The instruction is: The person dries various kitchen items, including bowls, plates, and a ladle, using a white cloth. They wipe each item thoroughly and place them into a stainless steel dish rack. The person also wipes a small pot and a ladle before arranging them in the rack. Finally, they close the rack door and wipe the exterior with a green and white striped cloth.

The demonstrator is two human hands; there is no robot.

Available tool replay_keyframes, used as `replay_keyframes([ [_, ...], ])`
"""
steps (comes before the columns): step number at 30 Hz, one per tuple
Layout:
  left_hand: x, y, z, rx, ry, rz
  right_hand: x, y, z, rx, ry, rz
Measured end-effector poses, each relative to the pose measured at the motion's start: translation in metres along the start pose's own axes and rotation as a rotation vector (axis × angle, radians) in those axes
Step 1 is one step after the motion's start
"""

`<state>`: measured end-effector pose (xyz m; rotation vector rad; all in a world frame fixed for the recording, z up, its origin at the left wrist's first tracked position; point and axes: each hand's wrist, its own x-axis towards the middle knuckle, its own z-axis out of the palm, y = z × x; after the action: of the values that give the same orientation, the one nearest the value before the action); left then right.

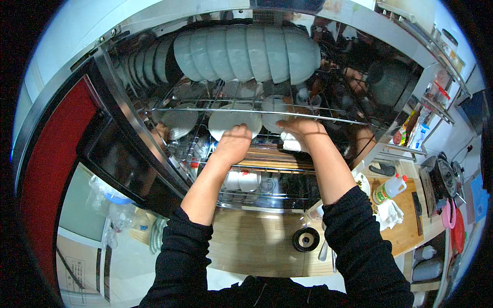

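Note:
Both my hands reach into an open metal dish cabinet with wire racks. My left hand is at the near edge of a white round dish, its fingers curled there; whether it grips the dish is hard to tell. My right hand lies beside another pale round dish, with a white cloth bunched beneath the palm. Below the hands, a bundle of wooden chopsticks lies on a rack. Above, a row of pale bowls stands on edge on the upper wire rack.
The cabinet's red and black door hangs open at left. White cups sit on the lower rack. On the wooden counter is a black round object. At right, a white plastic bottle and a cloth rest on a cutting board.

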<state>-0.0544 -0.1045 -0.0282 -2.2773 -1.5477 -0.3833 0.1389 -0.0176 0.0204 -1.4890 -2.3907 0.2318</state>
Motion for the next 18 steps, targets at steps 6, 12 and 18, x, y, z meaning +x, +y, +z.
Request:
replay_keyframes([
  [6, 0.008, 0.008, 0.004, -0.044, -0.034, -0.039, 0.002, 0.007, 0.003, 0.031, 0.026, -0.058],
  [12, 0.013, 0.005, 0.008, -0.019, -0.011, 0.007, 0.003, 0.005, 0.002, -0.150, 0.041, -0.037],
  [18, 0.011, 0.008, 0.001, -0.108, -0.043, -0.094, 0.006, -0.001, -0.005, -0.104, -0.036, 0.015],
])
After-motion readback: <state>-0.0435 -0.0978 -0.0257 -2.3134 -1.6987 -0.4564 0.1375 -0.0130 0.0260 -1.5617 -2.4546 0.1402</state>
